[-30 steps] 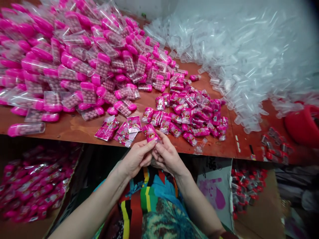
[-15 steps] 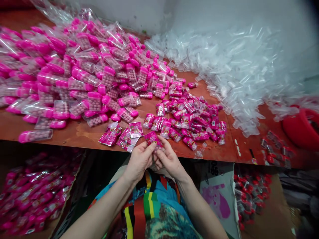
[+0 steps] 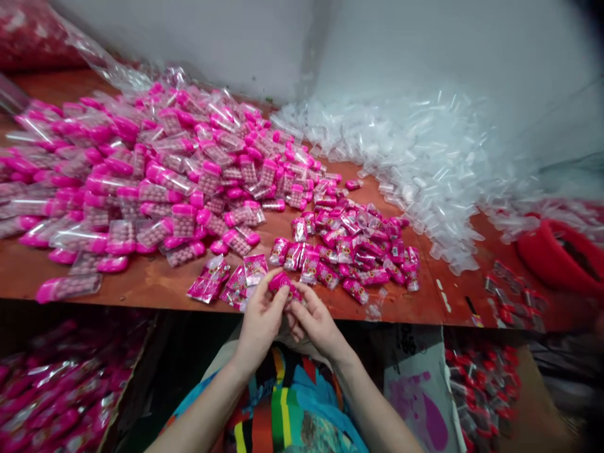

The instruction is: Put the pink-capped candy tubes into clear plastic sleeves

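Pink printed sachet (image 3: 279, 282) being pinched just over front of bench (image 3: 160, 286).
L hand (image 3: 262, 313) & R hand (image 3: 315, 319) are holding it, grips closed; plump pkts (image 3: 368, 251) already lying piled beyond, flatter sachets (image 3: 209, 279) prob. still remaining.

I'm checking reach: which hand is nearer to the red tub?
Right: the right hand is well to the left of the red tub; the left hand is beside it, farther left from the tub.

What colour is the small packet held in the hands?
The small packet is bright pink, best seen in the head view.
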### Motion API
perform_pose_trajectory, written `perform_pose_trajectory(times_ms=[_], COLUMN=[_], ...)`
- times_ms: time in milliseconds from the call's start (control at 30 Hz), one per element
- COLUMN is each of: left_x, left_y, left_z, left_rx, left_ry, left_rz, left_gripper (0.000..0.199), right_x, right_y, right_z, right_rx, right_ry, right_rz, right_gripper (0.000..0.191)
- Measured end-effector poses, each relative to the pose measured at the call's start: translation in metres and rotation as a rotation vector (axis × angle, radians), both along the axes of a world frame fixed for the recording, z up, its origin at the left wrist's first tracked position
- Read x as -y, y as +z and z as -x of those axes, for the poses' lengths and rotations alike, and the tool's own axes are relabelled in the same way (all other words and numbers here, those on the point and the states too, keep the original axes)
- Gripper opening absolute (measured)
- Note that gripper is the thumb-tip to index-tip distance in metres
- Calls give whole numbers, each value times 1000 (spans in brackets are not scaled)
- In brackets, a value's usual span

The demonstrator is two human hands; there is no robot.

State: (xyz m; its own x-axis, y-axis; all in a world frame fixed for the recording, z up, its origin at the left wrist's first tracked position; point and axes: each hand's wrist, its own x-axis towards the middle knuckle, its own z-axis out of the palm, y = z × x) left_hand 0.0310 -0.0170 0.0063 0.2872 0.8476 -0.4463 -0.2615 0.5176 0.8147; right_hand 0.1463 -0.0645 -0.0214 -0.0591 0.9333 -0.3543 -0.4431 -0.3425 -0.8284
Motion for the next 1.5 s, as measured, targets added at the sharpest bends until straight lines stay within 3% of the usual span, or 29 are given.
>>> perform_pose_trajectory(times_ms=[100, 233, 333, 433, 500, 567, 633, 767, 833, 900, 1033, 1133, 1233, 1300, 1400, 1500], left_x=[-3, -9, -13, -17, -21, -25, -31, -39, -41, -42, -39, -35, -33, -31, -29, -27], left_y=[-7, -11, -8, -7, -9, -14, -20, -31, -32, -32, -25, -17, -14, -16, -23, -35], left_z=[-2, -9, -8, 1, 12, 23, 33, 43, 46, 50, 61, 69, 70, 66, 56, 46], left_rx=[-50, -81, -95, -163, -266, -387, -515, -685, -723, -744, -765, -822, -891, -946, -1186, -1380], left_ry=[77, 35, -4, 26, 73, 110, 135, 91, 65, 72, 91, 125, 127, 41, -112, -276], left_rz=[-83, -101, -102, -185, -268, -345, -433, -646, -698, -718, -677, -617, -685, -803, -926, -994], left_gripper=[55, 61, 63, 53, 40, 30, 26, 24, 24, 23, 22, 23, 23, 24, 32, 40], right_x=[-3, -12, -23, -33, -40, -52, -75, -154, -199, -235, -267, -259, -232, -203, -149, -98], right_y=[-7, -12, 6, 35, 52, 63, 68, 62, 52, 41, 20, 15, 19, 26, 34, 29], right_z=[7, 8, -16, -60, -88, -104, -103, -75, -64, -57, -54, -54, -51, -46, -32, -15], right_rx=[36, 102, 369, 786, 1057, 1306, 1460, 1597, 1646, 1611, 1574, 1547, 1332, 1054, 627, 490], right_ry=[-40, -47, -144, -363, -555, -634, -579, -255, -128, -139, -126, -170, -260, -250, -99, -100], right_rz=[-11, -58, -143, -249, -222, -198, -225, -397, -284, -108, 13, -41, -270, -319, -239, -199], right_gripper=[47, 47, 42, 42, 54, 65, 57, 37, 35, 37, 47, 38, 30, 29, 30, 33])
